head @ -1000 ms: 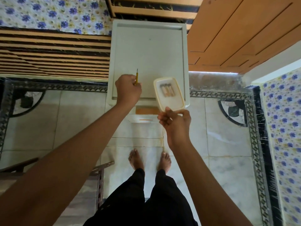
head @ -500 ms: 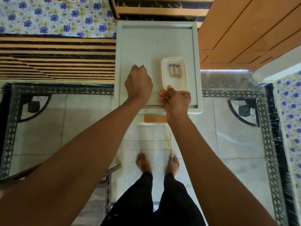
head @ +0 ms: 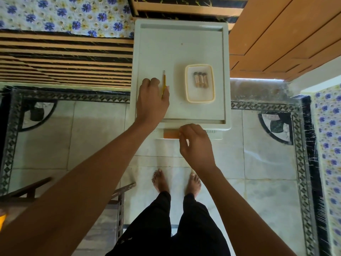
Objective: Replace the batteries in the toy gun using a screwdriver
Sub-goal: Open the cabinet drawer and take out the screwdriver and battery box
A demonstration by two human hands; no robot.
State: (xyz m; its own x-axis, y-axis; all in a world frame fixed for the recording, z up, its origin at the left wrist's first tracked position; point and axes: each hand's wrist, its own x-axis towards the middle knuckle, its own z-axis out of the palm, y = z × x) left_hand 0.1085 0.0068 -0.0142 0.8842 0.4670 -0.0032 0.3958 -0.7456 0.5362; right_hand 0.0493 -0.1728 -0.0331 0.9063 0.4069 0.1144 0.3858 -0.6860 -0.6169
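Observation:
A small white plastic table (head: 180, 52) stands in front of me. On it lies a thin yellow screwdriver (head: 164, 80), tip pointing away; my left hand (head: 152, 102) rests on the tabletop and still holds its handle end between thumb and fingers. To the right sits a cream shallow container (head: 200, 97) with three batteries (head: 200, 80) inside. My right hand (head: 195, 145) hovers at the table's near edge, fingers loosely curled, holding nothing. No toy gun is in view.
An orange piece (head: 170, 134) shows on the lower shelf under the table's front edge. Wooden slatted bed frames (head: 64, 58) lie to the left and behind, flowered mattresses (head: 60, 13) beyond. A dark wooden chair (head: 118, 193) stands by my left leg on the tiled floor.
My right hand set the container of batteries on the table, let go and drew back to the front edge. My left hand lowered the screwdriver flat onto the tabletop.

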